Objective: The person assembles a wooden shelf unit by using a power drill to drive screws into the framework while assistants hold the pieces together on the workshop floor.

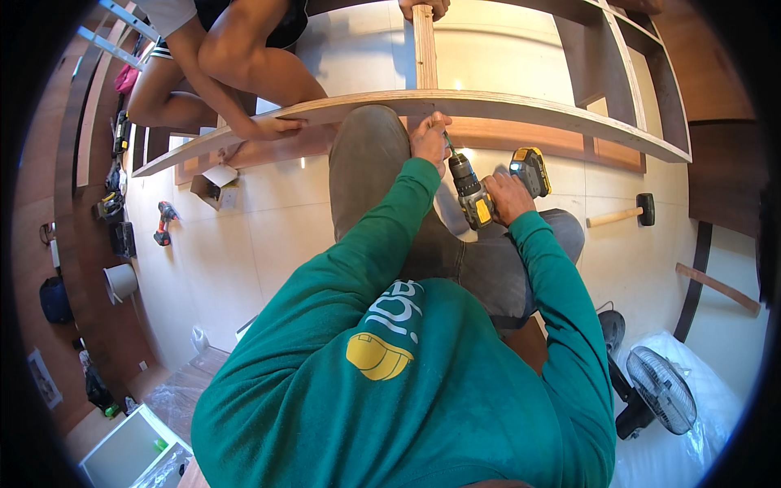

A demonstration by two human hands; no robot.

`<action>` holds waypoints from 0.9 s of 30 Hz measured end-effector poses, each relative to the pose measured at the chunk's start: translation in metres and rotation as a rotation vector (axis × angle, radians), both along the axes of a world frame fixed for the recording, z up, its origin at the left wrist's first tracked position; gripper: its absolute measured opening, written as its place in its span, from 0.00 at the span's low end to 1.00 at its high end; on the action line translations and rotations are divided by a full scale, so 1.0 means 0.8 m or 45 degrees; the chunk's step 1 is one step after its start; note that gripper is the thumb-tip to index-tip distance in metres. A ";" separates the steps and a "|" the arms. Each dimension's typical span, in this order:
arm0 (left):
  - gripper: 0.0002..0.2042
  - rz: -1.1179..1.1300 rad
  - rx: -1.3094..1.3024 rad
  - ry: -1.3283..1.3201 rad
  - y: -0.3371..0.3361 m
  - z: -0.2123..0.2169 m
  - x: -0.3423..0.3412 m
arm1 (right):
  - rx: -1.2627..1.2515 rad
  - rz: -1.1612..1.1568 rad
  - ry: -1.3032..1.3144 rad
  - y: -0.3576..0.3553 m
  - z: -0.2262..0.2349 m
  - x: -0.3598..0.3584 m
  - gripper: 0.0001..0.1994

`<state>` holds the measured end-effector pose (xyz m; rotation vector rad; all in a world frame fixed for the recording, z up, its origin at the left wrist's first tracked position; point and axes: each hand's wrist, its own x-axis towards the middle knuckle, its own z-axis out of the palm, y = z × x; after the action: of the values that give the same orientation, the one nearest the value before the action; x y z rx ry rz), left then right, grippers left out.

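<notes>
Drilling was under way: the right hand (506, 198) gripped a yellow-and-black cordless drill (476, 195), its bit against the long pale plywood board (521, 108), where the left hand (429, 138) pinched closed at the bit. A co-worker's hand (272, 127) steadied the board; fastening looked unfinished.

Drill (488, 189) — cordless, yellow and black, lying nearly level, chuck and bit aimed up-left at the board's edge, battery pack toward the right. Board (488, 104) — long pale plywood plank set on edge, spanning the view from lower left to right, its laminated edge facing up; a narrow upright meets it from behind.
</notes>
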<state>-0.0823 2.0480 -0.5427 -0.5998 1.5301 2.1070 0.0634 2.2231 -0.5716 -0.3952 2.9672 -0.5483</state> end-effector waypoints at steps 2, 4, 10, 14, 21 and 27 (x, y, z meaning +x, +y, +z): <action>0.14 0.003 -0.007 0.011 -0.001 0.001 0.000 | -0.009 0.011 0.009 -0.001 0.004 -0.001 0.27; 0.14 -0.003 0.002 0.013 0.000 0.000 0.000 | -0.018 0.012 0.013 0.000 0.001 -0.001 0.27; 0.14 -0.043 -0.013 0.012 -0.001 -0.003 -0.003 | -0.014 0.003 0.012 0.000 0.003 0.000 0.27; 0.14 -0.034 -0.005 0.002 -0.003 0.002 -0.003 | -0.038 0.007 -0.005 -0.003 0.009 -0.003 0.26; 0.15 -0.083 -0.008 -0.031 -0.008 0.004 -0.006 | -0.019 0.012 -0.023 -0.004 0.009 -0.003 0.26; 0.15 -0.117 0.008 -0.052 -0.008 0.011 -0.006 | -0.040 -0.012 0.018 -0.004 0.011 0.003 0.28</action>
<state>-0.0873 2.0413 -0.5338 -0.5561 1.4995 2.0180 0.0661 2.2203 -0.5626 -0.3902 2.9784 -0.5968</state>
